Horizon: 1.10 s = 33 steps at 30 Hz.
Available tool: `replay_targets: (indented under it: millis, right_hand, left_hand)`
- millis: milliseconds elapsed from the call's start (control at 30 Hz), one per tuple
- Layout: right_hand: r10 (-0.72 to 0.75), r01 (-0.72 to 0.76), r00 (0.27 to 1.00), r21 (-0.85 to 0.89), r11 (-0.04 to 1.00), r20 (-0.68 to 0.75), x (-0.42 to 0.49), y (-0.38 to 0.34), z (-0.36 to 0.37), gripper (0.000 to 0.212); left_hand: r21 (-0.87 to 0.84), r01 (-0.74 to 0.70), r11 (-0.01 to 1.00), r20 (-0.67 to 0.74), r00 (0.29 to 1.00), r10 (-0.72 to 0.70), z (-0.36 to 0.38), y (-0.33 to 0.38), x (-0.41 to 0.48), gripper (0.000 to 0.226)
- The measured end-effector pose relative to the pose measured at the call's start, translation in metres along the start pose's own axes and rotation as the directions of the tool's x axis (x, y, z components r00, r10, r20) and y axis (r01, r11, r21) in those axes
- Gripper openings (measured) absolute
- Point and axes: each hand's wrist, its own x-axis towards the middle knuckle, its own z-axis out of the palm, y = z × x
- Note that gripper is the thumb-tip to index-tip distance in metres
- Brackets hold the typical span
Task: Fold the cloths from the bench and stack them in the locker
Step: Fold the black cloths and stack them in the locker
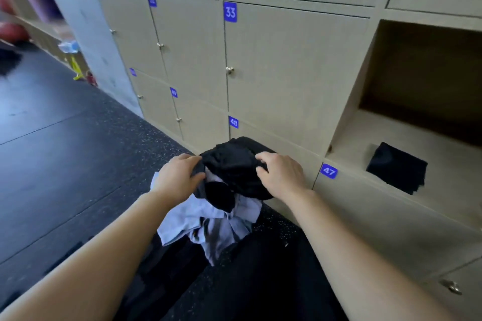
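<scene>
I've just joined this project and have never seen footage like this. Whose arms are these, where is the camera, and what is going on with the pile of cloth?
There is no machine here. A person wears a wide-angle camera on the head, so this single picture looks forward and down along their own bare arms. The left hand and the right hand both grip a crumpled black cloth. It sits on top of a pile of pale blue cloths lying on a dark bench. Behind the bench is a wall of numbered lockers with their doors closed. To the right, one open locker holds a folded black cloth on its floor.
</scene>
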Motion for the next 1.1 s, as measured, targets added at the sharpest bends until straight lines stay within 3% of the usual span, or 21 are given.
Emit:
replay_targets:
  millis: [200, 367, 567, 767, 833, 900, 1033, 1100]
  right_hand:
    - [-0.076, 0.069, 0.987, 0.053, 0.996, 0.144, 0.014, -0.036, 0.049, 0.037]
    - [-0.08, 0.07, 0.978, 0.057, 0.996, 0.192, 0.034, -0.054, 0.082, 0.026]
    - [0.035, -0.06, 0.977, 0.113, 0.992, 0.211, 0.075, -0.068, 0.114, 0.036]
    - [0.146, -0.198, 0.923, 0.113, 0.974, 0.356, 0.107, -0.085, 0.148, 0.035]
    - [0.133, -0.218, 0.925, 0.21, 0.953, 0.356, 0.112, -0.085, 0.148, 0.043]
    - [0.062, -0.182, 0.953, 0.398, 0.899, 0.297, 0.118, -0.086, 0.132, 0.042]
    - [0.018, -0.142, 0.985, 0.745, 0.652, 0.172, 0.132, -0.1, 0.058, 0.022]
    - [0.01, -0.079, 0.996, 0.829, 0.553, 0.087, 0.135, -0.106, 0.015, 0.015]
  left_hand:
    - [-0.019, 0.164, 0.986, 0.029, 0.986, -0.164, 0.02, -0.066, -0.025, 0.047]
    - [-0.028, 0.19, 0.981, 0.059, 0.98, -0.188, 0.046, -0.09, -0.025, 0.047]
    - [-0.035, 0.187, 0.982, 0.049, 0.981, -0.185, 0.056, -0.107, -0.021, 0.045]
    - [-0.03, 0.19, 0.981, 0.062, 0.98, -0.188, 0.062, -0.113, -0.019, 0.044]
    - [-0.031, 0.191, 0.981, 0.064, 0.98, -0.189, 0.06, -0.113, -0.018, 0.045]
    - [-0.035, 0.194, 0.98, 0.055, 0.98, -0.192, 0.056, -0.111, -0.016, 0.046]
    - [-0.047, 0.175, 0.983, 0.027, 0.984, -0.174, 0.045, -0.099, -0.006, 0.046]
    - [-0.042, 0.153, 0.987, 0.002, 0.988, -0.153, 0.036, -0.09, 0.0, 0.046]
